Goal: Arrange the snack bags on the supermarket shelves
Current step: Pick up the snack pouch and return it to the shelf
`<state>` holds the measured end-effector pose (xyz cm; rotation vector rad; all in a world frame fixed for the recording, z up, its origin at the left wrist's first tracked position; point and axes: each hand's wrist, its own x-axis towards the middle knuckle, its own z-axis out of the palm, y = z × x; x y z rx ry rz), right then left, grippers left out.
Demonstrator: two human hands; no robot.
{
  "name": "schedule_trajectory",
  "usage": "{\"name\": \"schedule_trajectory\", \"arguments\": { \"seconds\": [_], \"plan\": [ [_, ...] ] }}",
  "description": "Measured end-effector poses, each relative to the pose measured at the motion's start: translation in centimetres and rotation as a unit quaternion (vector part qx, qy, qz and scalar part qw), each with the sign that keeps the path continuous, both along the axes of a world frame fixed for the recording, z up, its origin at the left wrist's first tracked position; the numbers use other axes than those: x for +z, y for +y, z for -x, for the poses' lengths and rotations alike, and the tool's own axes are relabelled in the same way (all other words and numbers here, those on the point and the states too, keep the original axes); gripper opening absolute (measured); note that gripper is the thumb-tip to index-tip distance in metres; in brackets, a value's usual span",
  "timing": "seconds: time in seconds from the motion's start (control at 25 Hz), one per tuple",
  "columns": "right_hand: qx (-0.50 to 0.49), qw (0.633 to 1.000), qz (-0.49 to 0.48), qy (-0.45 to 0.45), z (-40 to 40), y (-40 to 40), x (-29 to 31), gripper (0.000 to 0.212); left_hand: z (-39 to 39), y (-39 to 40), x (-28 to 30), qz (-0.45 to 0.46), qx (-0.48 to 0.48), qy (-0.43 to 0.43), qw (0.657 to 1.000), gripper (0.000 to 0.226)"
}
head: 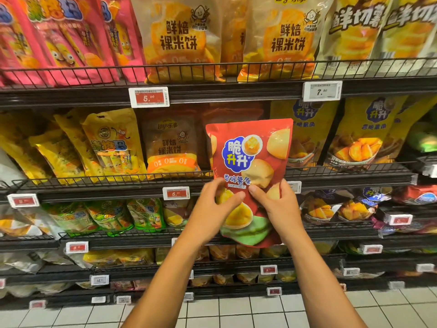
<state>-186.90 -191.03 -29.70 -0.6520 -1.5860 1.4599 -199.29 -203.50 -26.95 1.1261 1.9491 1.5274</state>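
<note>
The shelving [236, 91] fills nearly the whole view, tier above tier of wire-fronted racks, and most of it already looks stocked: pink bags [59, 39] and pale rice-cracker bags [179, 39] stand along the top tier, yellow bags [111, 143] lean at the left of the second tier, and yellow bags of potato wedges [364, 138] stand at its right. In the middle of that second tier is the one visibly thin spot — a dim recess where only a brownish cracker bag [170, 145] stands near the front and some reddish packs sit further back in shadow. Held upright in front of that recess, not yet on the rack, is the red potato-sticks bag [250, 162]; its lower half hangs below the wire rail [118, 179], so it is in the air rather than resting on anything. The left hand [217, 209] grips its lower left edge with the thumb across the front, and the right hand [279, 204] grips the lower right edge the same way, both closed on the bag. By my reading this bag remains to be lifted over the rail and set into the gap; whether more bags wait out of view cannot be told.
</note>
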Motion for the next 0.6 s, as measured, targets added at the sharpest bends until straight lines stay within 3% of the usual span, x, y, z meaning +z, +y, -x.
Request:
{"name": "schedule_trajectory", "arguments": {
  "seconds": [0.08, 0.16, 0.28, 0.4, 0.48, 0.52, 0.6],
  "plan": [
    [0.020, 0.999, -0.022, -0.016, 0.2, -0.5, 0.0, 0.029, -0.9, 0.1, -0.2, 0.046, -0.068, -0.032, 0.996, 0.082],
    [0.068, 0.997, -0.022, -0.031, 0.1, -0.9, 0.1, 0.028, -1.0, -0.1, -0.4, 0.032, -0.096, -0.102, 0.990, 0.089],
    [0.111, 0.993, -0.017, -0.038, -0.3, -0.9, 0.0, 0.045, -0.1, -0.5, -1.0, -0.014, -0.086, -0.198, 0.976, 0.093],
    [0.132, 0.991, 0.009, -0.019, -0.2, -1.1, -0.2, 0.046, 0.5, -0.5, -1.9, -0.050, -0.060, -0.231, 0.970, 0.075],
    [0.109, 0.994, 0.023, -0.004, -0.2, -1.2, -0.3, 0.031, 1.0, -0.7, -2.4, -0.071, -0.052, -0.270, 0.959, 0.064],
    [0.089, 0.995, 0.033, 0.000, -0.2, -1.0, -0.5, 0.023, 1.3, -1.0, -2.6, -0.079, -0.053, -0.302, 0.948, 0.061],
    [0.072, 0.996, 0.040, -0.026, -0.3, -0.6, -0.9, 0.026, 2.0, -1.9, -2.9, -0.094, -0.059, -0.384, 0.917, 0.056]
  ]
}}
